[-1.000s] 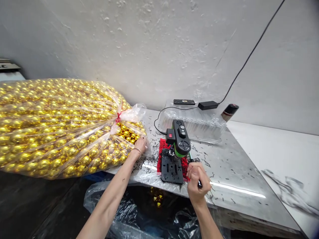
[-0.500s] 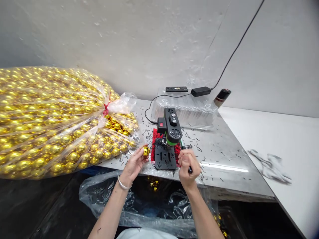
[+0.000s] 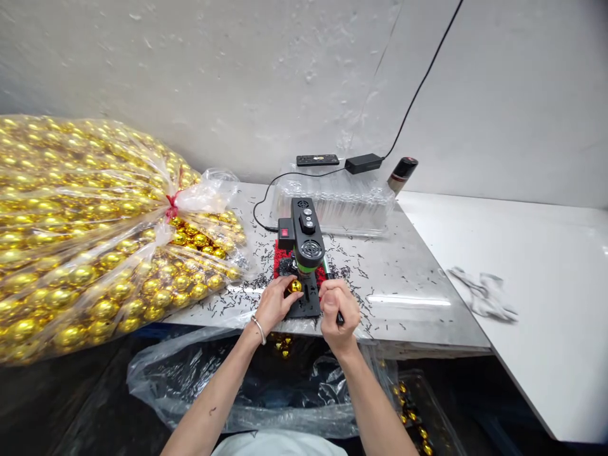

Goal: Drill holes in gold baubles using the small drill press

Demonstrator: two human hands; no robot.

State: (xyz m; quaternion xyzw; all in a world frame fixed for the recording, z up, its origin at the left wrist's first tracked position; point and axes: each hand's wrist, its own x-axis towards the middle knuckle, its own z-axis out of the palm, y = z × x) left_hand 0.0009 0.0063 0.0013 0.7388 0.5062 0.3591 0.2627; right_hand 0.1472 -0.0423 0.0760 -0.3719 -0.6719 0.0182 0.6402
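Between thumb and fingers my left hand (image 3: 276,299) pinches a shiny gold ball (image 3: 295,286), just over the black slotted base plate (image 3: 304,306) of a small bench press (image 3: 308,231). The ball sits under the press's round head with its green ring. My right hand (image 3: 340,311) is wrapped in a fist round the press's lever handle (image 3: 340,318), to the right of the base. Part of the lever is hidden by the fingers. Red material (image 3: 280,253) lies under the press.
A big clear bag of gold balls (image 3: 95,253) fills the left side. Clear plastic trays (image 3: 332,202), a black adapter (image 3: 363,163) and a can (image 3: 403,174) stand behind. Dark scraps litter the metal table (image 3: 408,272). An open plastic bag (image 3: 190,380) hangs below; gloves (image 3: 484,294) lie right.
My left hand has carried the gold ball to the right, from beside the press to under its head. My right hand keeps hold of the lever. The view has shifted a little right.
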